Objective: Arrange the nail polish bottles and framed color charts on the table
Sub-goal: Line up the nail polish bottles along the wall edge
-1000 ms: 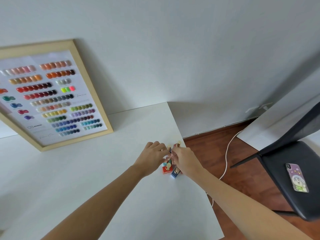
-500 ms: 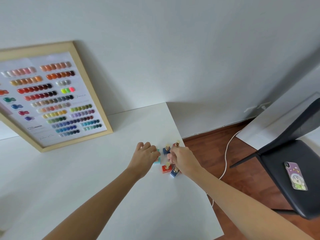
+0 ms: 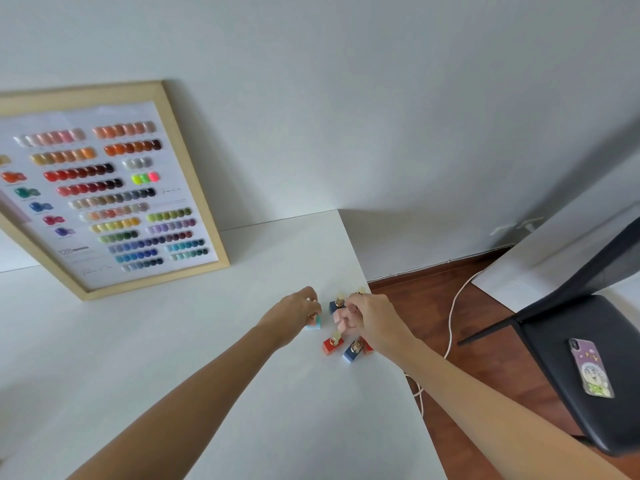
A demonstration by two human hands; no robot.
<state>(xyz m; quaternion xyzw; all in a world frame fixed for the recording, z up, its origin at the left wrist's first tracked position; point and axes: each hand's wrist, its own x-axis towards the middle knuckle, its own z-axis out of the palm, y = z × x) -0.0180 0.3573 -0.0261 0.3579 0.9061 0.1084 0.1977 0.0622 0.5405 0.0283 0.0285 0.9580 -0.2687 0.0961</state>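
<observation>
The left hand (image 3: 294, 311) holds a light blue bottle (image 3: 313, 322) on the white tabletop (image 3: 173, 341). Just beside it, the right hand (image 3: 372, 318) pinches a pink bottle (image 3: 343, 318).

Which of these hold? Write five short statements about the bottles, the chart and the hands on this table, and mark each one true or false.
1. The framed color chart leans against the wall at the back of the table. True.
2. The left hand grips a red bottle. False: it holds the light teal bottle.
3. The right hand pinches the pink bottle. True.
4. The red bottle and the blue bottle lie on the chair. False: they stand on the table near its right edge.
5. A phone lies on the chair. True.
</observation>
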